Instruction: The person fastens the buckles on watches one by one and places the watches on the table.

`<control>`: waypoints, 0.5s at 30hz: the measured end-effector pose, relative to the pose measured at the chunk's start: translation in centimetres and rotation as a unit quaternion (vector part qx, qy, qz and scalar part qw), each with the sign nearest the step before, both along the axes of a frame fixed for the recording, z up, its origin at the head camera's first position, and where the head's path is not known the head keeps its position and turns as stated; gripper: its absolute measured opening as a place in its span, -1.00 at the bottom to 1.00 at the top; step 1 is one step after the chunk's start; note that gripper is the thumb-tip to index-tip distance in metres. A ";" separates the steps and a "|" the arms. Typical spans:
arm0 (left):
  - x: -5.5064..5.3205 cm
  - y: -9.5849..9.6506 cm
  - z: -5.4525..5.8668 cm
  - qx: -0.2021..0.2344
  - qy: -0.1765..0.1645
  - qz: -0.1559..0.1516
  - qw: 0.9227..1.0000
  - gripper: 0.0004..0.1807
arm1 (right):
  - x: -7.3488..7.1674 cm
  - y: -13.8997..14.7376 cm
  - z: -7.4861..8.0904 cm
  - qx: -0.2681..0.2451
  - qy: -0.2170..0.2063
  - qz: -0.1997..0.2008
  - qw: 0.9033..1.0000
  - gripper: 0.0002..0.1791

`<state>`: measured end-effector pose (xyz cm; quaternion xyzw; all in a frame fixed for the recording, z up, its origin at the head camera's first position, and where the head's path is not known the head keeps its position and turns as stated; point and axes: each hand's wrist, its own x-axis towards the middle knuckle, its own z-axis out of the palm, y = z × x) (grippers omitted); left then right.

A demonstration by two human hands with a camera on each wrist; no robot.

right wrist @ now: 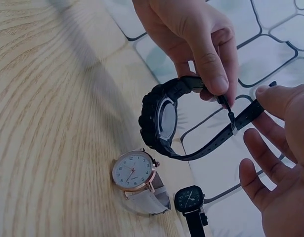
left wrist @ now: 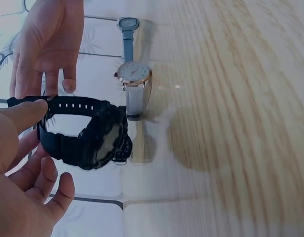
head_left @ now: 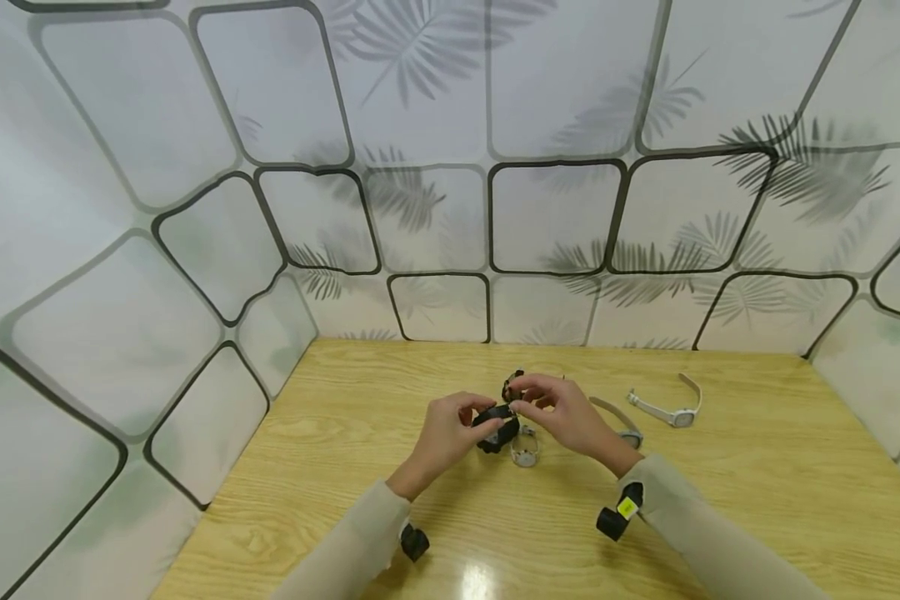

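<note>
A chunky black wristwatch (head_left: 498, 431) is held up off the table, its strap bent into a loop. My left hand (head_left: 452, 423) pinches the strap near its buckle between thumb and fingers, as the right wrist view shows. Between the thumb and forefinger of my right hand (head_left: 562, 414) is the free end of the same strap (right wrist: 246, 114), which passes through the buckle (right wrist: 233, 121). The watch case (right wrist: 154, 118) hangs away from both hands. Close by on the table stands a white-strapped watch (right wrist: 134, 170) with a rose-gold rim and round white dial.
Behind the hands is a black watch (head_left: 512, 388) with a squarish dial (right wrist: 189, 199). To the right lie a blue-grey watch (head_left: 630, 438) and a white-strapped one (head_left: 682, 417). Patterned fabric walls (head_left: 435, 208) border the wooden table (head_left: 330, 433) at the back and sides.
</note>
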<state>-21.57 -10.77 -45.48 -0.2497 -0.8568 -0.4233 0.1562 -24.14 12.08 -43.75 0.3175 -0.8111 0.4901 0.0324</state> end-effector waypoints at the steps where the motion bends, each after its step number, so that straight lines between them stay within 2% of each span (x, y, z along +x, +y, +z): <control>1: 0.0 -0.1 0.0 0.000 -0.001 -0.001 1.000 -0.74 | 0.0 0.0 0.1 0.001 0.002 -0.002 1.000 -0.68; 7: 0.2 -1.0 0.1 -0.007 -0.013 -0.007 1.000 -0.73 | -0.4 0.1 0.0 -0.008 0.006 0.005 1.000 -0.68; 12: 0.3 -1.7 0.1 -0.015 -0.039 0.002 0.999 -0.70 | -0.5 0.1 -0.1 -0.015 0.010 0.006 1.000 -0.69; 15: 0.4 -2.1 0.2 -0.013 -0.042 0.006 0.999 -0.71 | -0.5 0.1 -0.1 -0.015 0.012 0.005 1.000 -0.70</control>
